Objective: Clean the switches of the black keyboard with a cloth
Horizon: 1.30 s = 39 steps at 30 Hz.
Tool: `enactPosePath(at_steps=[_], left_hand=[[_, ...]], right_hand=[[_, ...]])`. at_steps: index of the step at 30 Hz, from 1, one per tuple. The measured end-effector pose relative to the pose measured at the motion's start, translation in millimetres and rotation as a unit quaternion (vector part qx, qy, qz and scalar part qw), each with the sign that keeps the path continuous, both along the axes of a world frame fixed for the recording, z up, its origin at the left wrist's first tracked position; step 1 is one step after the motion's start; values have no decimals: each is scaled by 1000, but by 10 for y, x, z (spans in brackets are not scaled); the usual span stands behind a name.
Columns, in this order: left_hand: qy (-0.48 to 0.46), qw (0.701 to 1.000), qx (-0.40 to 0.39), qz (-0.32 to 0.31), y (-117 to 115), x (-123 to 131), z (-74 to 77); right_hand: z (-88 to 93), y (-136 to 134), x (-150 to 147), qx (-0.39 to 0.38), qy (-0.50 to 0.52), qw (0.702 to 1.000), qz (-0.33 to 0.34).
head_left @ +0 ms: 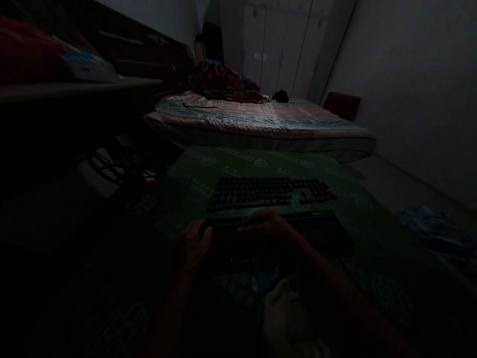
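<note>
Two hands of ours show in the single head view, both at a dark flat slab (320, 232) that lies just on the near side of the keyboard (268, 193) and runs parallel to it. Our left hand (194, 246) sits at the slab's left end, near the keyboard's near left corner, with its fingers curled toward the edge. The room is too dark for us to tell whether they grasp the slab or only lean against it. Our right hand (266, 226) rests on top of the slab, near the middle of the keyboard's near edge, fingers bent downward onto the surface. Here too we cannot tell whether they clench anything.

Keyboard and slab both lie on a green mat (365, 204) printed with pale globe figures, which spreads out on all sides of the keyboard. Nearer to us than the keyboard, between our forearms, lies a pale cloth (286, 318). To the right of the keyboard, off the mat, a blue cloth (432, 231) lies on the floor.

Beyond the keyboard stands a bed (261, 124) with a striped cover. On its far side sit a colourful bundle (223, 82) and a small dark thing (280, 96). Farther right of the bed leans a red cushion (341, 105), and behind the bed stands a pale wardrobe (283, 44). Far left of the keyboard, a shelf (74, 88) holds red and blue-white things, blurred by the dark.
</note>
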<state>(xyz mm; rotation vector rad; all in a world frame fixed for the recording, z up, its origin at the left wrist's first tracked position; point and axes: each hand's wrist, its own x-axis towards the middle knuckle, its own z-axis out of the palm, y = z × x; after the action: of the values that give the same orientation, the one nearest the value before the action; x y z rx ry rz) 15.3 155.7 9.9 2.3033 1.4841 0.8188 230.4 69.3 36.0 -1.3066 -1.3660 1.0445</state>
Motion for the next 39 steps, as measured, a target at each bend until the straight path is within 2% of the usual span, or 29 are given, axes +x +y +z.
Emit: enactPosePath(at_steps=[4, 8, 16, 28, 33, 39], left_hand=[[18, 1000, -12, 0, -23, 10, 15], [43, 999, -18, -11, -34, 10, 44], [60, 998, 5, -20, -6, 0, -15], [68, 997, 4, -19, -16, 12, 51], [75, 997, 0, -6, -9, 16, 55], [81, 997, -8, -8, 0, 36, 71]], right_hand=[[-23, 66, -49, -42, 36, 998, 22], [0, 21, 18, -65, 40, 997, 3], [57, -309, 363, -88, 4, 992, -85], [127, -849, 902, -97, -82, 972, -197], [133, -860, 776, -53, -89, 972, -213], [102, -505, 365, 0, -77, 989, -125]])
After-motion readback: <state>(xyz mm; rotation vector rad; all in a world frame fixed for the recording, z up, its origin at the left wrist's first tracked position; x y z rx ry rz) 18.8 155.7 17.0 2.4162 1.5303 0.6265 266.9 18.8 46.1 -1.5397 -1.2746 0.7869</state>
